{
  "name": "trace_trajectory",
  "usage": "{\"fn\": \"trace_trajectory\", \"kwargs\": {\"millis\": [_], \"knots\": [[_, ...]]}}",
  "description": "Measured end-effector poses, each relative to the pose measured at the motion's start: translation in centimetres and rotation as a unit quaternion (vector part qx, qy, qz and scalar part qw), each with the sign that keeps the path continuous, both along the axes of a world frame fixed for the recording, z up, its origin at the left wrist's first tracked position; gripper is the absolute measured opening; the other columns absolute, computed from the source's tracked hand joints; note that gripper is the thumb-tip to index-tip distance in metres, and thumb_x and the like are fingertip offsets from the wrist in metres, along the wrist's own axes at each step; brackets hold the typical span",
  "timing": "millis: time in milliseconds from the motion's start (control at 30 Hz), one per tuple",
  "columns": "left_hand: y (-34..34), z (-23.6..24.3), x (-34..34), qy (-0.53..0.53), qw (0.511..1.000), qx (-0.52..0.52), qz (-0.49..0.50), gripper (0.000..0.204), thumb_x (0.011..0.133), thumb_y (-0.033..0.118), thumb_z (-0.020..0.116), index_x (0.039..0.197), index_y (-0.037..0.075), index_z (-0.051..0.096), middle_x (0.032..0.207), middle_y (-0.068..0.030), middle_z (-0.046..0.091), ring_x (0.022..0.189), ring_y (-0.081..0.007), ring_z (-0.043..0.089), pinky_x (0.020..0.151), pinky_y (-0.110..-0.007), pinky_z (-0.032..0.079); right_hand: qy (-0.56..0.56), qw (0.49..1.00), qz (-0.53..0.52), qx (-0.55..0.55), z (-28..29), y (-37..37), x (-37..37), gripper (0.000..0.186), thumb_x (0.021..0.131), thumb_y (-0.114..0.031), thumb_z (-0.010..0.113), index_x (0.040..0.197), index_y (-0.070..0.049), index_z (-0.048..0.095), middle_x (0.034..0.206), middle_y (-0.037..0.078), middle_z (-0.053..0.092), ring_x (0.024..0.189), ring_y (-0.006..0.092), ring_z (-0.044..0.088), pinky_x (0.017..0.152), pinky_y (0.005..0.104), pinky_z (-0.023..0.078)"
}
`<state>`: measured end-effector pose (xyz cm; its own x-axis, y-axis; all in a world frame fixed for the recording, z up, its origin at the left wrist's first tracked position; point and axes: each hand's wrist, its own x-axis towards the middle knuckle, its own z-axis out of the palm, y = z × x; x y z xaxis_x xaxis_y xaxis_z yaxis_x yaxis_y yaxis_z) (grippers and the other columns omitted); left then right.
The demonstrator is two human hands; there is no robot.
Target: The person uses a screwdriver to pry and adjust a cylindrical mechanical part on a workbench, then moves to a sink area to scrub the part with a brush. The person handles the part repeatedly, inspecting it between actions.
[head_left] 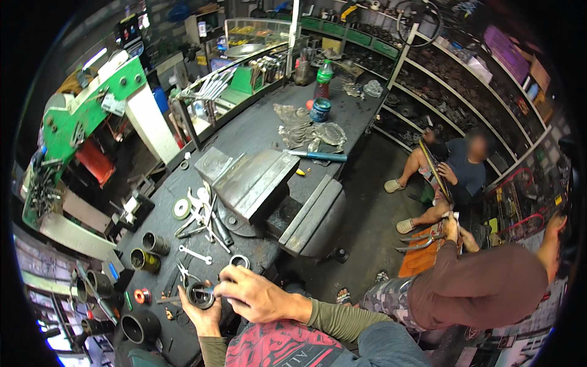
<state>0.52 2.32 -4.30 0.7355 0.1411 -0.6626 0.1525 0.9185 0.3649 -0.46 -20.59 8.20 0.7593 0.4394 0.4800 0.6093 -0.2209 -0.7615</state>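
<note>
My left hand (203, 318) is closed around a dark, round, cup-like metal part (200, 296) near the front edge of the workbench. Just right of it, my right hand (260, 296) bends its fingers over the part's rim. A small, light, thin piece shows at these fingertips, too small to name. Beyond my hands lie a pair of pliers (182, 270), an open-ended wrench (197, 254) and a metal ring (239, 261).
A large bench vise (263, 189) stands on the dark workbench (244, 137). Loose tools (205, 214) lie left of it; metal cylinders (140, 326) stand at the left. A blue-handled tool (315, 156) lies behind. To the right, one person (471, 284) bends over; another (468, 162) sits holding a long bar.
</note>
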Motion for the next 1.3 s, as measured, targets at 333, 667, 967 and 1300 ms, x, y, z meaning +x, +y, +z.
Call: {"fn": "trace_trajectory", "kwargs": {"millis": [333,667,967,1300], "knots": [[-1.2,0.4,-0.2,-0.044,0.998,0.021,-0.034,0.047,0.100,0.058,0.059,0.105,0.012,0.067,0.103,-0.0071,0.071,0.100,-0.0269,0.067,0.086,-0.048,0.055,-0.008,1.000,-0.004,-0.011,-1.4,-0.2,-0.1,0.046,0.094,-0.021,0.072,0.132,-0.002,0.056,0.128,0.023,0.051,0.116,0.0440,0.057,0.094,0.0524,0.050],[-1.3,0.1,0.1,-0.015,1.000,-0.008,0.008,0.057,0.102,0.061,0.051,0.107,0.006,0.065,0.104,-0.0126,0.071,0.099,-0.0280,0.066,0.087,-0.045,0.055,0.008,0.999,-0.023,0.031,-1.8,0.0,0.0,0.041,0.094,-0.007,0.064,0.134,-0.002,0.053,0.120,0.020,0.054,0.111,0.0440,0.060,0.089,0.0506,0.052],[-0.2,-0.5,0.0,-0.007,0.995,-0.099,0.026,0.061,0.095,0.069,0.059,0.090,0.009,0.069,0.088,-0.0110,0.071,0.087,-0.0284,0.065,0.072,-0.041,0.052,-0.009,0.996,-0.093,0.006,-0.5,-1.1,-0.1,0.030,0.090,-0.007,0.074,0.120,-0.003,0.070,0.117,0.020,0.065,0.105,0.0383,0.067,0.092,0.0409,0.055],[0.5,-0.6,-1.8,-0.002,0.980,-0.173,0.093,0.065,0.098,0.067,0.058,0.108,0.003,0.061,0.107,-0.0172,0.065,0.100,-0.0356,0.063,0.075,-0.042,0.055,0.001,0.969,-0.247,0.002,-8.9,-1.7,1.9,0.026,0.092,-0.005,0.073,0.117,-0.001,0.073,0.119,0.020,0.069,0.108,0.0381,0.068,0.095,0.0438,0.055]]}}
